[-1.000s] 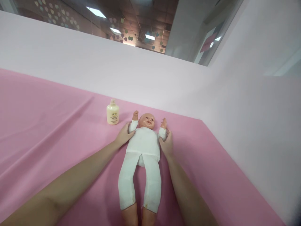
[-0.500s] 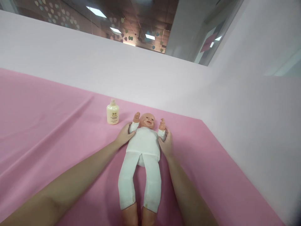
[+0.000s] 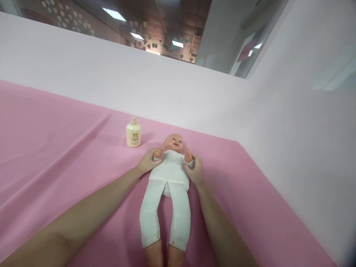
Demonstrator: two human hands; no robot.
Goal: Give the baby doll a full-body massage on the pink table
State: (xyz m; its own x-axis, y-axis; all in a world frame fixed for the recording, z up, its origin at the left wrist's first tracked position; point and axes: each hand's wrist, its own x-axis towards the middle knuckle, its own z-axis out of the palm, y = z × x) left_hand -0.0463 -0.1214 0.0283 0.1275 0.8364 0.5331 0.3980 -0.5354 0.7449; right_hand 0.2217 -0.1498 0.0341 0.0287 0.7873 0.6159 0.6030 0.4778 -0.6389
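A baby doll [image 3: 170, 174] in white clothes lies on its back on the pink cloth [image 3: 55, 155], head away from me, legs toward me. My left hand [image 3: 147, 161] is closed around the doll's arm on the left side. My right hand [image 3: 194, 170] is closed around the doll's arm on the right side. Both doll arms are folded in over its chest, the small hands pointing up near the chin.
A cream lotion bottle [image 3: 133, 133] stands upright on the cloth just left of the doll's head. A pale wall [image 3: 139, 85] runs behind the cloth and another [image 3: 300, 148] closes it on the right.
Both my hands have brought the doll's arms from raised beside its head inward and down onto its chest. The bottle has not moved.
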